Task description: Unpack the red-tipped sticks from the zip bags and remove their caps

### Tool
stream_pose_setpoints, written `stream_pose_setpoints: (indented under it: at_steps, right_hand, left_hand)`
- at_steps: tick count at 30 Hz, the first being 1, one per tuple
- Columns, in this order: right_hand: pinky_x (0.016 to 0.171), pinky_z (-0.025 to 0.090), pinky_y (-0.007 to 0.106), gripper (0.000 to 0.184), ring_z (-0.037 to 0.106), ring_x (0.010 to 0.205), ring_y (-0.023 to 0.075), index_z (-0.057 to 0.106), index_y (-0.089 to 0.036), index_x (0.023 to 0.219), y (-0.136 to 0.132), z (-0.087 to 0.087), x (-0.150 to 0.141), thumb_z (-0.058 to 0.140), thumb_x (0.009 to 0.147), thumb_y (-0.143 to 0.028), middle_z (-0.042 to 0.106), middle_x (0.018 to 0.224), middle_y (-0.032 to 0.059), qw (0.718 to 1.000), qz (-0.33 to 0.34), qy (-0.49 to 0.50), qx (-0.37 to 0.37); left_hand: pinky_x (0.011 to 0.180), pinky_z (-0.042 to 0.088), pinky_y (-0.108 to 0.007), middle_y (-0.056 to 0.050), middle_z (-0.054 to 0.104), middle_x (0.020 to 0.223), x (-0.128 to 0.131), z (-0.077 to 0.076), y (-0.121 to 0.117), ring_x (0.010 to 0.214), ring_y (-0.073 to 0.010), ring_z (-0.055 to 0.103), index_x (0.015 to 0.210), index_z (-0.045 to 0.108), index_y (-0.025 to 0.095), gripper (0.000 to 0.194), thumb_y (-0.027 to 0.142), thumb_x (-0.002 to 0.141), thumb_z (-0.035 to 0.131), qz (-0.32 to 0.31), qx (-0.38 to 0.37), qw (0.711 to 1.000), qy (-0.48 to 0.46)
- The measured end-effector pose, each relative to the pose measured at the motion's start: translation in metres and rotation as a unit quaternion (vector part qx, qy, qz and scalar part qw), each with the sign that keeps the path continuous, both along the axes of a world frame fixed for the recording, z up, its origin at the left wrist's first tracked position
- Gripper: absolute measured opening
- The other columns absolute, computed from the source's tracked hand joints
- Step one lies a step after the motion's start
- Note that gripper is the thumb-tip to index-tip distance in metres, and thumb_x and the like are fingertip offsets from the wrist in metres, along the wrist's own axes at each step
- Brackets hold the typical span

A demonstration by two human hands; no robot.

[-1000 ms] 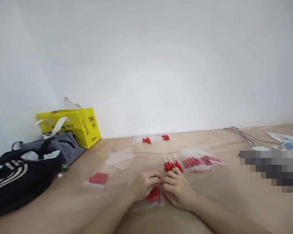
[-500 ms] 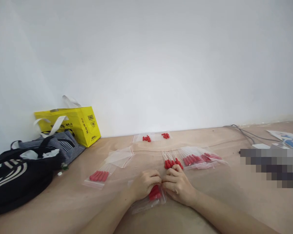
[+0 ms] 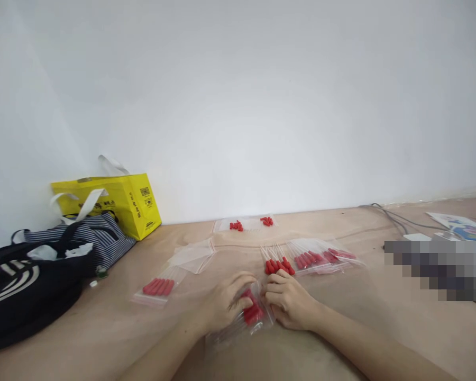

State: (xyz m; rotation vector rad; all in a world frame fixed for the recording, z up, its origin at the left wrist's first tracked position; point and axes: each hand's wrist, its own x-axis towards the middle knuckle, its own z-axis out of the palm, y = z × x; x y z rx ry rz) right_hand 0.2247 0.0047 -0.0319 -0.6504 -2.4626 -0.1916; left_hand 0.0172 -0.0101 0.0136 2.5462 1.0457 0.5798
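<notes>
In front of me lies a clear zip bag [image 3: 257, 329] holding thin sticks with thick red ends [image 3: 254, 312]. My left hand [image 3: 228, 302] grips it from the left, its thumb pressed over the red ends. The fingers of my right hand [image 3: 289, 300] are closed on the bag's right edge, by its opening. Just beyond my right hand, a loose bunch of red-ended sticks [image 3: 278, 265] rests on the table, white shafts pointing away. To its right, several filled bags [image 3: 321, 258] overlap. Another filled bag [image 3: 158, 288] lies at the left.
Flat clear bags [image 3: 192, 255] are stacked left of centre. Small red pieces [image 3: 236, 226] lie on a bag along the wall. A yellow shopping bag [image 3: 137, 203], a striped bag [image 3: 107, 241] and a black bag [image 3: 31, 296] stand at left. Cables [image 3: 388, 214] run at back right.
My left hand has shifted slightly left and its thumb now shows on the bag. More of the bag's upper right edge is visible between my hands. The view has moved a little.
</notes>
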Motion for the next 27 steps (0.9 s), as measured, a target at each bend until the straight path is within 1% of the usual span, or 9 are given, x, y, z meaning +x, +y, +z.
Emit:
stream_pose_setpoints:
  at_steps: [2, 4, 6, 9, 13, 16, 20, 23, 27]
  right_hand:
    - [0.063, 0.026, 0.028, 0.008, 0.04, 0.067, 0.0136, 0.047, -0.018, 0.061, -0.002, 0.001, 0.001, 0.047, 0.064, -0.01, 0.055, 0.064, -0.0002, 0.999, -0.003, -0.001, -0.042]
    - [0.064, 0.028, 0.028, 0.009, 0.04, 0.067, 0.0142, 0.051, -0.018, 0.068, -0.004, 0.004, 0.002, 0.049, 0.061, -0.012, 0.056, 0.066, -0.0002, 0.996, 0.004, 0.005, -0.092]
    - [0.066, 0.029, 0.029, 0.016, 0.042, 0.069, 0.0148, 0.055, -0.018, 0.077, -0.005, 0.008, 0.003, 0.05, 0.062, -0.014, 0.059, 0.074, 0.0004, 0.989, 0.028, 0.016, -0.144]
    - [0.07, 0.03, 0.029, 0.02, 0.046, 0.074, 0.0144, 0.058, -0.02, 0.084, -0.007, 0.012, 0.003, 0.043, 0.073, -0.013, 0.062, 0.085, 0.0007, 0.978, 0.058, 0.031, -0.196]
    - [0.073, 0.03, 0.028, 0.021, 0.048, 0.076, 0.0135, 0.061, -0.021, 0.082, -0.008, 0.011, -0.001, 0.041, 0.081, -0.014, 0.061, 0.081, 0.0006, 0.977, 0.009, 0.041, -0.209]
    - [0.071, 0.032, 0.028, 0.022, 0.048, 0.076, 0.0148, 0.059, -0.024, 0.097, -0.01, 0.01, -0.003, 0.047, 0.08, -0.019, 0.06, 0.08, 0.0007, 0.976, -0.024, 0.035, -0.215]
    - [0.074, 0.032, 0.03, 0.038, 0.049, 0.08, 0.0171, 0.052, -0.026, 0.113, -0.011, 0.014, -0.002, 0.055, 0.077, -0.034, 0.061, 0.088, 0.0021, 0.965, -0.011, 0.035, -0.26]
    - [0.075, 0.031, 0.029, 0.04, 0.05, 0.082, 0.017, 0.056, -0.029, 0.107, -0.011, 0.017, -0.003, 0.063, 0.069, -0.039, 0.062, 0.087, -0.0005, 0.958, -0.009, 0.04, -0.285]
    - [0.072, 0.033, 0.026, 0.038, 0.05, 0.081, 0.016, 0.059, -0.023, 0.089, -0.012, 0.014, -0.01, 0.074, 0.056, -0.035, 0.06, 0.086, -0.0014, 0.945, -0.044, 0.081, -0.314]
  left_hand:
    - [0.097, 0.034, -0.037, -0.008, 0.043, 0.129, -0.01, -0.009, -0.014, 0.116, -0.0233, 0.041, 0.125, 0.037, 0.022, 0.054, 0.034, 0.075, 0.054, 0.042, -0.031, 0.999, 0.011]
    - [0.099, 0.031, -0.041, -0.008, 0.038, 0.134, -0.02, -0.02, -0.025, 0.12, -0.0262, 0.036, 0.131, 0.028, 0.024, 0.067, 0.037, 0.072, 0.057, 0.066, -0.057, 0.996, 0.024]
    - [0.1, 0.03, -0.043, -0.008, 0.037, 0.134, -0.026, -0.027, -0.032, 0.121, -0.0262, 0.035, 0.133, 0.025, 0.024, 0.065, 0.038, 0.075, 0.053, 0.087, -0.072, 0.993, 0.025]
    - [0.101, 0.029, -0.043, -0.009, 0.038, 0.134, -0.025, -0.027, -0.036, 0.12, -0.025, 0.036, 0.132, 0.028, 0.022, 0.059, 0.038, 0.079, 0.048, 0.102, -0.081, 0.991, 0.027]
    - [0.1, 0.031, -0.042, -0.008, 0.04, 0.133, -0.016, -0.017, -0.037, 0.119, -0.0231, 0.038, 0.131, 0.027, 0.022, 0.057, 0.035, 0.079, 0.047, 0.096, -0.08, 0.992, 0.024]
    - [0.1, 0.03, -0.043, -0.008, 0.039, 0.133, -0.016, -0.016, -0.037, 0.12, -0.0232, 0.038, 0.131, 0.028, 0.023, 0.057, 0.034, 0.079, 0.048, 0.104, -0.089, 0.99, 0.021]
    - [0.1, 0.03, -0.044, -0.008, 0.039, 0.133, -0.018, -0.02, -0.037, 0.12, -0.0238, 0.037, 0.13, 0.029, 0.022, 0.056, 0.034, 0.079, 0.047, 0.114, -0.098, 0.989, 0.014]
    - [0.1, 0.031, -0.043, -0.009, 0.04, 0.133, -0.018, -0.022, -0.035, 0.12, -0.0235, 0.037, 0.13, 0.03, 0.021, 0.055, 0.034, 0.079, 0.046, 0.112, -0.099, 0.989, 0.01]
    - [0.1, 0.031, -0.041, -0.008, 0.04, 0.132, -0.017, -0.02, -0.035, 0.12, -0.0229, 0.038, 0.129, 0.031, 0.021, 0.054, 0.034, 0.079, 0.047, 0.108, -0.106, 0.988, 0.014]
